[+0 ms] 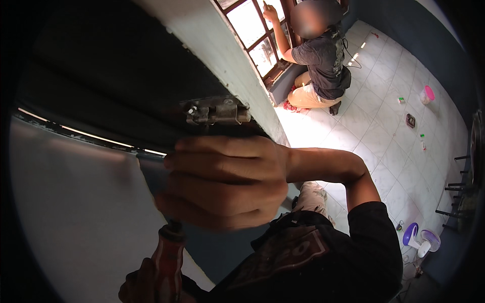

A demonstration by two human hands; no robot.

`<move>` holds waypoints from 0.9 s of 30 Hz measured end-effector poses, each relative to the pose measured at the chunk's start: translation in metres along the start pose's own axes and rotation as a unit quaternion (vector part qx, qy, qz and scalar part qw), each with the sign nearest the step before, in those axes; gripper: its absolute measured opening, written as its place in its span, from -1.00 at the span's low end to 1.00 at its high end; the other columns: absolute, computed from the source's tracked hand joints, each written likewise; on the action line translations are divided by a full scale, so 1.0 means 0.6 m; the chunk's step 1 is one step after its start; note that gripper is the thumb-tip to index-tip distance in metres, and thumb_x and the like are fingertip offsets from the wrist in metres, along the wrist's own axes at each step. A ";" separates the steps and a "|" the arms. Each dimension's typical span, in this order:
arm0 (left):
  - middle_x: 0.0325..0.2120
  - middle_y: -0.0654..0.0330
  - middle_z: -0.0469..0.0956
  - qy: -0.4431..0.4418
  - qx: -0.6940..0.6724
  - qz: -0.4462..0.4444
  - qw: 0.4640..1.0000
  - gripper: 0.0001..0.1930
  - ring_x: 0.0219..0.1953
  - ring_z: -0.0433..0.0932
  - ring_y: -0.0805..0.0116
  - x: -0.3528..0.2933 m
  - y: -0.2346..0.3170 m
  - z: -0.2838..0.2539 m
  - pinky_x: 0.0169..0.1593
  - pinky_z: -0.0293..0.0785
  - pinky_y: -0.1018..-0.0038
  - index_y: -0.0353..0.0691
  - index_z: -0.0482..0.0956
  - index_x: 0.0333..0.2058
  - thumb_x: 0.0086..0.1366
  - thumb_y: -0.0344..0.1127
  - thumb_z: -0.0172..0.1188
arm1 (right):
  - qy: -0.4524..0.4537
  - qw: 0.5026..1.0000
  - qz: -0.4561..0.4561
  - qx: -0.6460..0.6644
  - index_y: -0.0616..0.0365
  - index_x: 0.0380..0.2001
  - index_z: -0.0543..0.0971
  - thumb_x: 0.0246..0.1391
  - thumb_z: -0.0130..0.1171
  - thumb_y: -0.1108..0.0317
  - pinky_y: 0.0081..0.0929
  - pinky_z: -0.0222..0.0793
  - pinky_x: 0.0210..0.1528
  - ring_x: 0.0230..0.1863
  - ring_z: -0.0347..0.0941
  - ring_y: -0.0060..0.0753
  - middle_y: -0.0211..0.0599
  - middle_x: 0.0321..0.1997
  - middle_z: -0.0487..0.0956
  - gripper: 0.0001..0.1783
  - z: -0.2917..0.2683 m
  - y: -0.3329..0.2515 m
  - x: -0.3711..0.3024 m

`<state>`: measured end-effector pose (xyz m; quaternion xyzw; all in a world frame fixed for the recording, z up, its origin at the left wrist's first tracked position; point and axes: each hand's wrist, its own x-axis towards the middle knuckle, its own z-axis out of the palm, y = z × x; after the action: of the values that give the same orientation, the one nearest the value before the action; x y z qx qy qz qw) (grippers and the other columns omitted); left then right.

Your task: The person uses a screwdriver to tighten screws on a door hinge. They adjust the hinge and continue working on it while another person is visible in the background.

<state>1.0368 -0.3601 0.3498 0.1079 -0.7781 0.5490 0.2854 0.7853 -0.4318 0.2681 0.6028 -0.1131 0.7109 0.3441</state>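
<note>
At the lower left my left hand (144,283) is closed round the red, ribbed handle of a screwdriver (169,260); that hand is in deep shade. The screwdriver points upward, and its shaft disappears behind my right hand (225,182). The fingers of my right hand are curled, back of the hand toward me, round where the shaft goes in; their tips and the screwdriver's tip are hidden. Just above my knuckles a worn metal slide bolt (220,112) sits on a dark door panel (111,65).
A pale frame edge (222,60) runs beside the door panel. Farther off, a person (323,65) kneels at a barred window (255,30), one hand raised to it. On the tiled floor (374,116) are a pink-lidded tub (427,95), small items and a purple-white fan (422,240).
</note>
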 end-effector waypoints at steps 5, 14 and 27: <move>-0.74 0.27 0.52 -0.019 -0.029 -0.062 0.997 -0.60 -0.79 0.45 0.32 0.002 0.014 -0.004 -0.73 0.34 0.41 -0.10 0.53 -0.02 0.48 0.06 -0.07 | 0.022 1.000 -0.019 0.011 0.27 -0.44 0.63 -0.13 0.31 0.47 -0.15 0.64 0.00 -0.23 0.66 -0.07 -0.13 -0.36 0.60 -0.87 0.007 0.008 0.002; -0.69 0.29 0.56 -0.036 -0.032 -0.081 0.996 -0.63 -0.76 0.49 0.33 -0.003 0.020 -0.011 -0.72 0.38 0.46 -0.03 0.49 0.05 0.48 0.04 -0.06 | -0.039 0.999 -0.002 0.017 0.29 -0.34 0.64 -0.11 0.34 0.46 -0.08 0.61 0.09 -0.15 0.67 -0.02 -0.09 -0.32 0.64 -0.79 -0.001 0.004 -0.001; -0.61 0.25 0.56 -0.051 -0.042 -0.109 0.992 -0.64 -0.71 0.50 0.34 0.004 0.028 -0.018 -0.69 0.39 0.50 -0.05 0.46 0.03 0.49 0.02 -0.09 | -0.018 0.998 0.017 0.051 0.32 -0.35 0.61 0.03 0.30 0.49 0.04 0.51 0.20 -0.07 0.66 0.02 0.02 -0.26 0.67 -0.88 -0.003 0.007 -0.003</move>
<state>1.0306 -0.3437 0.3402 0.2076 -0.7977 0.4755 0.3075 0.7811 -0.4346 0.2668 0.6302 -0.0930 0.7108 0.2983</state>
